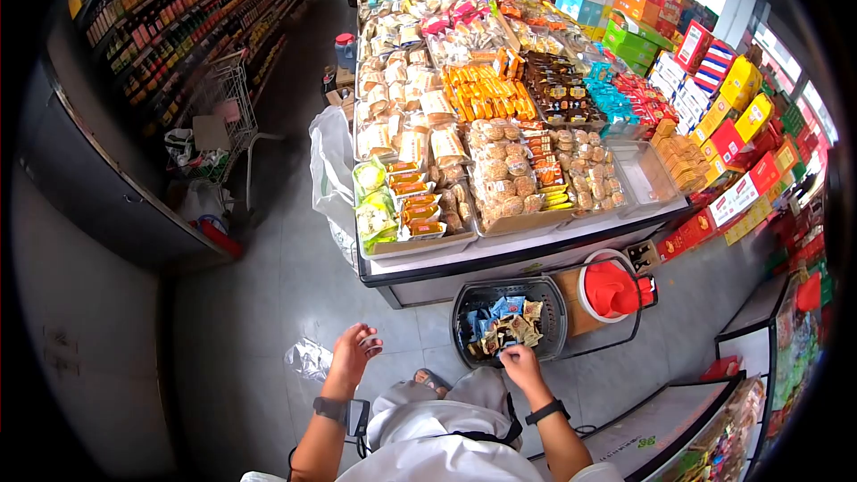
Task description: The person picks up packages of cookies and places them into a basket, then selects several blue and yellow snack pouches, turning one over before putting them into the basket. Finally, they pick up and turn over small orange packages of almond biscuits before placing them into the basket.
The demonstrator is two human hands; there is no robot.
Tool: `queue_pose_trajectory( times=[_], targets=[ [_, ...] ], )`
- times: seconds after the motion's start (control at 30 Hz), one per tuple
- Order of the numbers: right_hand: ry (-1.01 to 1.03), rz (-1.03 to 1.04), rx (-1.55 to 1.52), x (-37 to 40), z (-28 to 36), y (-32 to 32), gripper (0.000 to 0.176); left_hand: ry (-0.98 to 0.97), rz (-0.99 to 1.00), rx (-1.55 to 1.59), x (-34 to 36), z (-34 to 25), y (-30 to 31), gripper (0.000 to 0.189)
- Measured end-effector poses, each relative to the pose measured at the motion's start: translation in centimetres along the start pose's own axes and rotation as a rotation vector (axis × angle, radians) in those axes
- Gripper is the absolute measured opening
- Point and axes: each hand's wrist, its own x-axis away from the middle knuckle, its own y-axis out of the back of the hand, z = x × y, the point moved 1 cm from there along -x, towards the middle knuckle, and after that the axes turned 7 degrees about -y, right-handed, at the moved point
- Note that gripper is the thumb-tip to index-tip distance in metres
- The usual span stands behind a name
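Observation:
My left hand (354, 350) hangs over the floor to the left of the basket, its fingers loosely bent and apart, with nothing visible in it. My right hand (521, 363) is at the near rim of a dark plastic shopping basket (556, 317), with its fingers curled together. Whatever lies between those fingers, if anything, is too small to make out. Small wrapped snack packets (505, 322), some blue and some gold-brown, lie in a heap in the basket. The basket stands on the floor against the display stand.
A display stand (420, 272) holds trays of packaged breads and snacks. Beside the basket is a white bucket (585, 290) with red material in it. Crumpled clear plastic (310, 359) lies on the floor. A shopping cart (234, 116) stands left, and stacked cartons (736, 201) rise right.

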Motion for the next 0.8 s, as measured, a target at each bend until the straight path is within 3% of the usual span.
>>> queue_pose_trajectory(
  times=[0.03,0.1,0.17,0.37,0.43,0.5,0.7,0.73,0.8],
  targets=[
    [-0.002,0.042,-0.151,-1.3,0.7,-0.5,0.014,-0.049,0.036,-0.026,-0.2,-0.3,-0.6,0.015],
    [0.225,0.006,-0.223,-3.9,4.5,-0.9,0.014,-0.091,0.062,-0.052,-0.5,-1.0,-1.7,0.017],
    [0.433,-0.073,-0.149,-4.6,11.4,0.1,0.02,-0.15,0.1,-0.074,-0.6,-1.7,-2.9,0.017],
    [0.562,0.008,-0.06,-10.7,19.6,-2.4,0.043,-0.187,0.052,-0.102,-0.7,-2.2,-3.8,0.015],
    [0.596,-0.027,0.057,-11.6,22.3,-3.0,0.062,-0.155,0.015,-0.126,-0.6,-2.3,-3.8,0.016],
    [0.643,0.011,0.093,-13.1,24.7,-3.5,0.068,-0.154,0.002,-0.126,-0.5,-2.4,-3.6,0.016],
    [0.856,0.109,0.525,-18.1,29.8,-5.3,0.07,-0.154,-0.015,-0.183,-1.6,-3.4,-3.3,0.019],
    [0.788,0.212,0.622,-19.2,30.2,-5.9,0.075,-0.234,0.023,-0.218,-2.5,-3.8,-4.0,0.02],
    [0.777,0.207,0.776,-19.7,30.9,-6.0,0.077,-0.317,0.101,-0.229,-4.7,-4.9,-5.8,0.021]
  ],
)
